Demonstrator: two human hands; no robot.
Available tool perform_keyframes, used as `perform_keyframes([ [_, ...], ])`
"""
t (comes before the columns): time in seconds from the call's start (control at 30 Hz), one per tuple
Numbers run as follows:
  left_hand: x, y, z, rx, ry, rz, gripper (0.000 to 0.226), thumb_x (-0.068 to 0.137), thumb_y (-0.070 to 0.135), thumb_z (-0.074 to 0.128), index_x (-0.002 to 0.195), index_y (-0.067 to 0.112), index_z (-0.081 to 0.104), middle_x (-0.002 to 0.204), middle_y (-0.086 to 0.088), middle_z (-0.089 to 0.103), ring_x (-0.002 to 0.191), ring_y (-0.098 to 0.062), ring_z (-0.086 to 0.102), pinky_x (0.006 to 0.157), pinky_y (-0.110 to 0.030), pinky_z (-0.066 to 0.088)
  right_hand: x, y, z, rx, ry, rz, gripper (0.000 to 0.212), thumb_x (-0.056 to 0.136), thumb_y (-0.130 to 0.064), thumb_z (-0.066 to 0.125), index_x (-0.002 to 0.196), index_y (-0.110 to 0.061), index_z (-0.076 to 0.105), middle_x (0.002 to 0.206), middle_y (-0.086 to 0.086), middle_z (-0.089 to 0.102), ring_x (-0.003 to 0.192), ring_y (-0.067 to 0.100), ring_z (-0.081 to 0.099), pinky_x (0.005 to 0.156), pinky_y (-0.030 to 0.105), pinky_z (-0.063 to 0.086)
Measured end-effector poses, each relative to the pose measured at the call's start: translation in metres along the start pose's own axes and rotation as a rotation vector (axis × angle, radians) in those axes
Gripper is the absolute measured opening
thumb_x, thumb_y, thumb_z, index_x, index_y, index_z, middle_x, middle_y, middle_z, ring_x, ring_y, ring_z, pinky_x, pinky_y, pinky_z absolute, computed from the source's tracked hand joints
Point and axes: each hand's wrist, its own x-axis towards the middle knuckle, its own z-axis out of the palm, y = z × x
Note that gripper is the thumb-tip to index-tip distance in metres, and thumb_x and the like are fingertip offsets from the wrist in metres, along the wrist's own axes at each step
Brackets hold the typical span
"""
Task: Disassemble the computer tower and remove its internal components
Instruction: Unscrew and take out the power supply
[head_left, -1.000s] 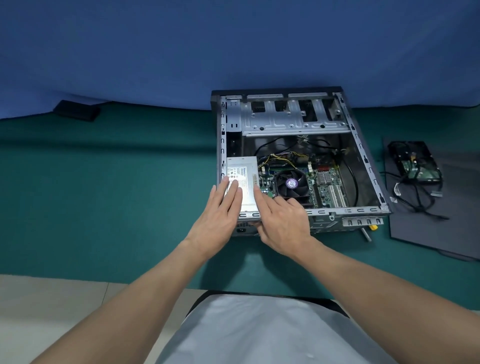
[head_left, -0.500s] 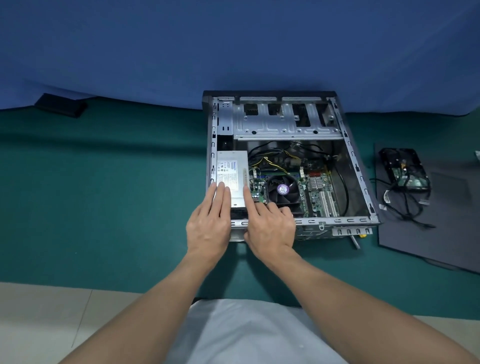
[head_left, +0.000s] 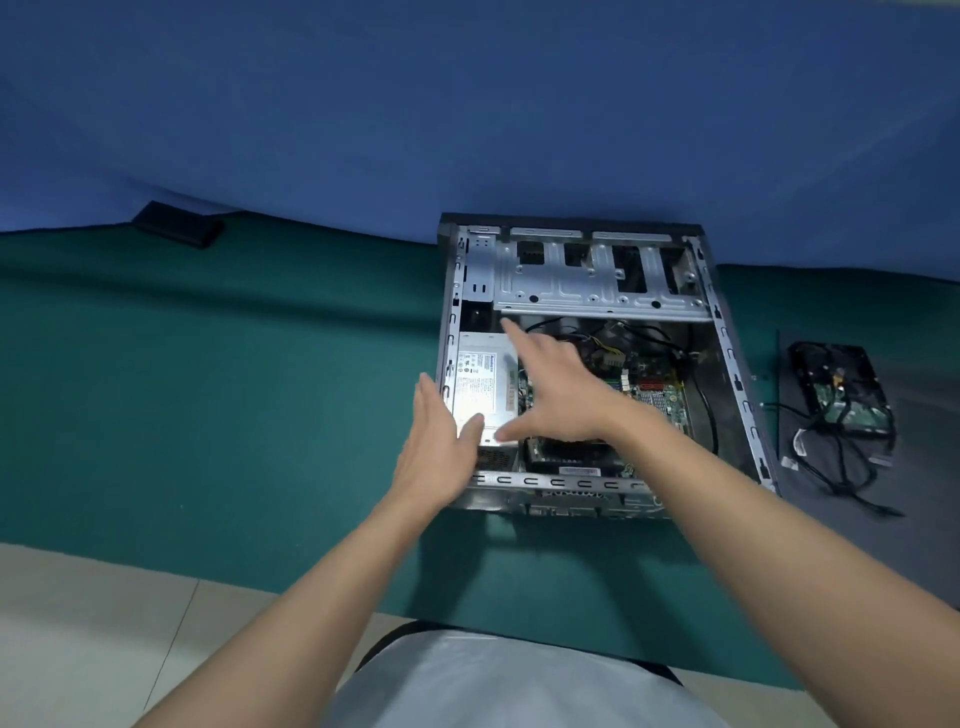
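The open computer tower (head_left: 730, 358) lies on its side on green felt, its inside facing up. A silver power supply (head_left: 483, 384) sits in its near left corner beside the motherboard (head_left: 654, 389) and black cables. My left hand (head_left: 439, 447) is flat at the case's left wall, thumb against the power supply's near end. My right hand (head_left: 556, 387) reaches over the power supply with fingers spread, index finger pointing toward its far end. It hides the fan. Neither hand grips anything.
An empty metal drive cage (head_left: 597, 275) fills the tower's far end. A removed hard drive (head_left: 841, 389) with tangled cables lies on a dark mat (head_left: 924, 499) to the right. A small black box (head_left: 176, 224) sits far left by the blue backdrop.
My right hand has moved from the case's near edge up over the power supply, fingers spreading. My left hand has shifted to the case's left wall. The view has moved closer.
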Motion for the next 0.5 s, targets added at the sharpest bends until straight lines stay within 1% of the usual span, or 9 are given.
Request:
perform_keyframes([
  [0.03,0.006,0.007,0.002,-0.025,0.037,-0.099,0.080,0.098,0.040,0.048,0.153,0.016,-0.004,0.161,-0.004,0.012,0.145,-0.026,0.020,0.114,-0.043,0.023,0.008,-0.005,0.001,-0.100,-0.065,-0.015,0.135,0.062,-0.046,0.085,0.148,-0.033,-0.019,0.159,0.008,-0.006,0.145,0.029,-0.006,0.113,0.052,0.015],
  [0.07,0.011,0.011,0.005,-0.064,0.071,-0.185,0.075,0.096,0.039,0.052,0.153,0.019,0.007,0.156,-0.004,0.028,0.139,-0.030,0.033,0.111,-0.047,0.031,0.015,-0.008,0.004,-0.184,-0.110,-0.023,0.141,0.059,-0.046,0.086,0.145,-0.035,-0.025,0.158,0.010,-0.015,0.144,0.029,-0.015,0.113,0.053,0.014],
  [0.1,0.013,0.012,0.006,-0.117,0.098,-0.248,0.070,0.094,0.039,0.056,0.150,0.023,0.018,0.148,-0.002,0.042,0.130,-0.031,0.044,0.106,-0.049,0.037,0.021,-0.010,0.007,-0.244,-0.141,-0.029,0.144,0.058,-0.046,0.087,0.143,-0.036,-0.029,0.156,0.011,-0.022,0.143,0.030,-0.021,0.113,0.054,0.015],
  [0.17,0.015,0.010,0.006,-0.253,0.126,-0.309,0.061,0.088,0.039,0.064,0.140,0.027,0.036,0.132,0.002,0.057,0.117,-0.027,0.055,0.099,-0.049,0.044,0.031,-0.012,0.014,-0.305,-0.180,-0.035,0.145,0.057,-0.043,0.087,0.140,-0.040,-0.032,0.154,0.012,-0.030,0.140,0.030,-0.029,0.112,0.056,0.019],
  [0.23,0.017,0.006,0.005,-0.401,0.117,-0.350,0.063,0.083,0.037,0.071,0.137,0.025,0.042,0.127,0.000,0.060,0.113,-0.026,0.058,0.097,-0.048,0.047,0.038,-0.013,0.018,-0.318,-0.206,-0.041,0.143,0.058,-0.037,0.086,0.139,-0.043,-0.032,0.151,0.013,-0.034,0.137,0.031,-0.035,0.110,0.058,0.023],
  [0.3,0.020,0.003,0.003,-0.521,0.090,-0.414,0.072,0.079,0.035,0.077,0.140,0.021,0.041,0.130,-0.004,0.058,0.115,-0.029,0.058,0.098,-0.049,0.047,0.045,-0.014,0.019,-0.328,-0.223,-0.056,0.142,0.056,-0.034,0.085,0.138,-0.046,-0.031,0.152,0.015,-0.032,0.136,0.034,-0.036,0.107,0.059,0.028],
  [0.4,0.023,0.004,0.002,-0.583,0.086,-0.459,0.073,0.075,0.030,0.081,0.137,0.019,0.044,0.125,-0.005,0.061,0.107,-0.029,0.063,0.095,-0.048,0.050,0.049,-0.012,0.018,-0.376,-0.183,-0.098,0.141,0.050,-0.039,0.085,0.139,-0.048,-0.024,0.154,0.017,-0.016,0.139,0.041,-0.021,0.100,0.057,0.037],
  [0.47,0.024,0.007,0.003,-0.560,0.093,-0.466,0.076,0.073,0.029,0.082,0.137,0.019,0.043,0.121,-0.004,0.062,0.103,-0.027,0.064,0.093,-0.047,0.051,0.047,-0.006,0.018,-0.374,-0.143,-0.129,0.140,0.048,-0.043,0.084,0.141,-0.047,-0.021,0.153,0.016,-0.010,0.138,0.042,-0.015,0.098,0.058,0.038],
  [0.5,0.024,0.008,0.003,-0.548,0.088,-0.473,0.080,0.071,0.030,0.083,0.138,0.019,0.042,0.122,-0.004,0.062,0.104,-0.027,0.064,0.094,-0.047,0.051,0.045,-0.002,0.019,-0.364,-0.125,-0.144,0.139,0.047,-0.044,0.083,0.141,-0.047,-0.020,0.153,0.016,-0.009,0.138,0.042,-0.014,0.098,0.058,0.038],
])
